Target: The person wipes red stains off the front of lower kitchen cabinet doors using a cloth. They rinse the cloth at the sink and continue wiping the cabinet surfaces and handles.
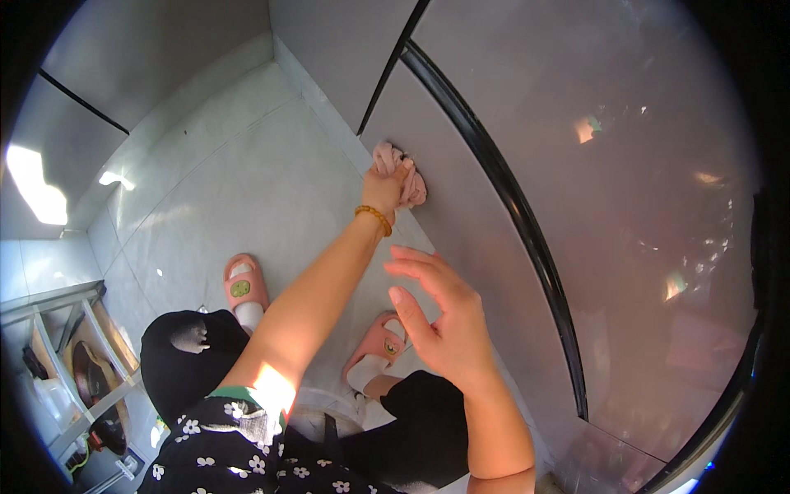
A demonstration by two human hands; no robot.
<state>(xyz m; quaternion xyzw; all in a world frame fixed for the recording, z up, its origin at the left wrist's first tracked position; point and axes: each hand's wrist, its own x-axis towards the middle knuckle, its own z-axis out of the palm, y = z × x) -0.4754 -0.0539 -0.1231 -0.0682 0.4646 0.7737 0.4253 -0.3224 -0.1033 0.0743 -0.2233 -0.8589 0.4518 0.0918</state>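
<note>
My left hand is shut on a crumpled pink cloth, which is pressed against the lower part of a glossy grey cabinet front, close to the floor. An amber-coloured bead bracelet circles that wrist. Nearer to me, my right hand hovers over the cabinet's lower edge with its fingers apart and nothing in them. A black curved handle strip runs along the cabinet front, to the right of both hands.
Grey floor tiles lie below, with my feet in pink slippers. A metal rack holding pans stands at the lower left. More grey cabinet panels rise at the upper left. I sit low, knees bent, in black clothes.
</note>
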